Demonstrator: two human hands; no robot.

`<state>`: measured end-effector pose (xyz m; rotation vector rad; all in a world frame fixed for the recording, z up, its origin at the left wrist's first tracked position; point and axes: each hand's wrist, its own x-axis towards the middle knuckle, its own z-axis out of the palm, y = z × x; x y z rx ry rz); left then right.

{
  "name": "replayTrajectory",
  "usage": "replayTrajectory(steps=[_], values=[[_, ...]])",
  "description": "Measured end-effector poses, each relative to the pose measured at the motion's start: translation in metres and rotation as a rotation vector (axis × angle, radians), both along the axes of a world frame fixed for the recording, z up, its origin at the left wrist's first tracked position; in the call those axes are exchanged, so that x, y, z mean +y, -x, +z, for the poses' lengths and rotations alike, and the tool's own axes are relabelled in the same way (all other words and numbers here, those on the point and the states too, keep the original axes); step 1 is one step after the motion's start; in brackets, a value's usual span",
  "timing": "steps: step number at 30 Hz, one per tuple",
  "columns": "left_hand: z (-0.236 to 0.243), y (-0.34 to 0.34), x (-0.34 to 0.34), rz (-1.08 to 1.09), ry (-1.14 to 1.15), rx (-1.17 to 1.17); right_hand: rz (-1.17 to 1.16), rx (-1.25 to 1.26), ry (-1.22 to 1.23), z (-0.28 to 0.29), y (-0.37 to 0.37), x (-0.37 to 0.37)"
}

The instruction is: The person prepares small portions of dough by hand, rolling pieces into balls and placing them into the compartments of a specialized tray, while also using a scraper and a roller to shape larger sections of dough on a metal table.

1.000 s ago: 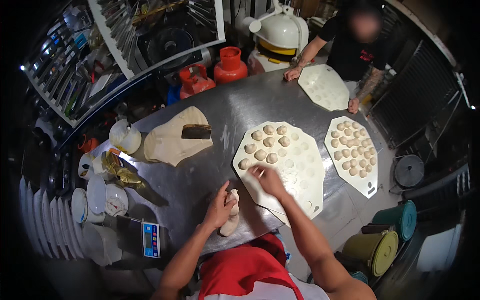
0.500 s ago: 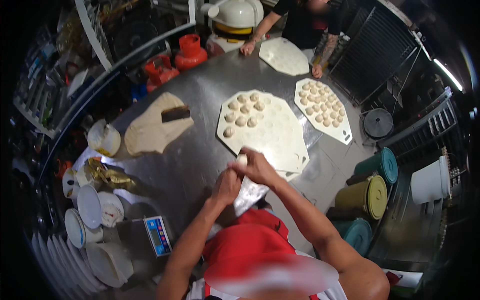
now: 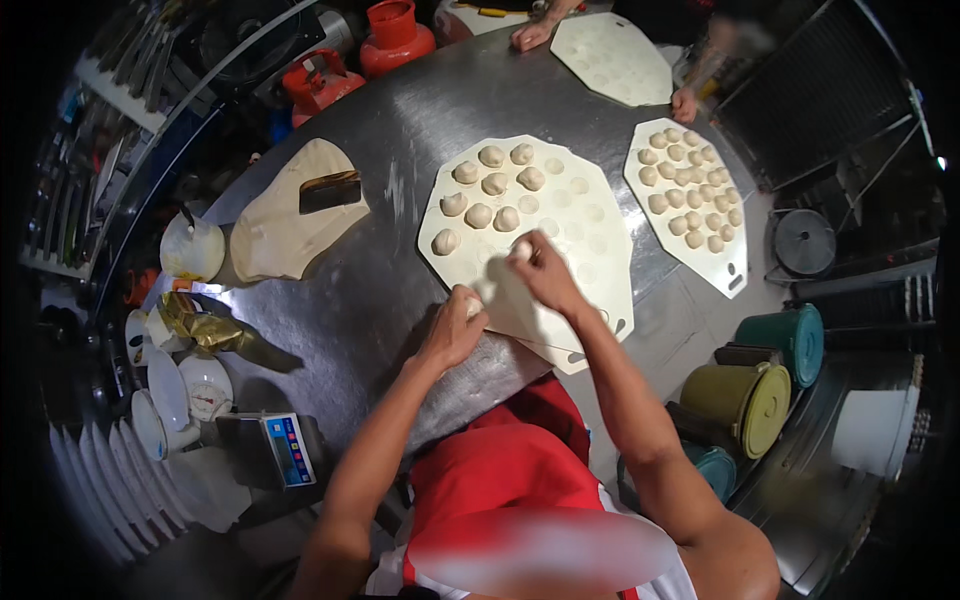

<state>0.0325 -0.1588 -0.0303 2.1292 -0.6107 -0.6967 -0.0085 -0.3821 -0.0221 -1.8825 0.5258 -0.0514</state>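
My right hand (image 3: pixel 549 279) is over the white tray (image 3: pixel 585 265), with a small dough ball (image 3: pixel 522 250) pinched between its fingers. My left hand (image 3: pixel 450 333) is closed at the tray's near left edge, around a pale piece of dough (image 3: pixel 472 308) that its fingers partly hide. Several pleated dough balls (image 3: pixel 478 216) sit in shallow round marks on the tray's far left part. The marks on its right side hold nothing. Under this tray, the corner of a second white tray (image 3: pixel 567 358) sticks out toward me.
To the left, a sheet of dough (image 3: pixel 290 228) lies with a wooden-handled scraper (image 3: pixel 330 192) on it. A digital scale (image 3: pixel 289 450) and gold foil (image 3: pixel 205 322) are nearer. A full dough tray (image 3: pixel 688 193) stands right; lidded buckets (image 3: pixel 765 410) stand beyond the table. A co-worker's hands (image 3: pixel 531 37) rest opposite.
My hands have come apart from their meeting place near the table edge. The right has moved out over the tray with a dough ball; the left stays nearer. The view has shifted.
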Motion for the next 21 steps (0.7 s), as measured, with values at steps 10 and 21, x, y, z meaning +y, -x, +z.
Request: replayTrajectory(steps=[10,21], values=[[0.014,0.022,0.026,0.252,0.096,0.322,0.197,0.180,-0.531,-0.008,-0.049,-0.040],[0.013,0.012,0.084,-0.037,0.055,-0.288,0.600,-0.053,-0.060,0.061,-0.007,0.091]])
